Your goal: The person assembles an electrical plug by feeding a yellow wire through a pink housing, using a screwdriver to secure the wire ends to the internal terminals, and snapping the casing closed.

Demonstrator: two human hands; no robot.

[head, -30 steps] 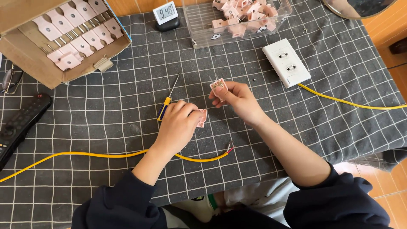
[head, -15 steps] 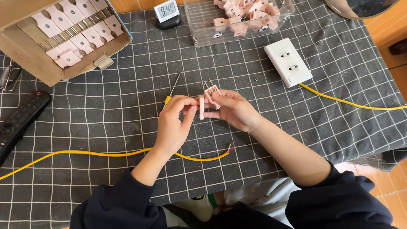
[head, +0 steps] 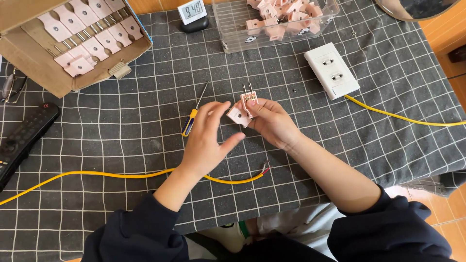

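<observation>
Now my right hand (head: 274, 121) grips pink plug (head: 245, 109) | left hand (head: 206, 138) open beside it | screwdriver (head: 193, 114) just left, yellow cable (head: 145, 173) below

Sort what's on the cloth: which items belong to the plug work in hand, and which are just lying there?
In use:
- pink plug with two metal prongs, in the right hand
- left hand, open beside it
- yellow cable with bared end
- screwdriver
- pink plug parts in the cardboard box and clear bin

Lying about:
- remote control
- small clock
- white socket block
- glasses
</observation>
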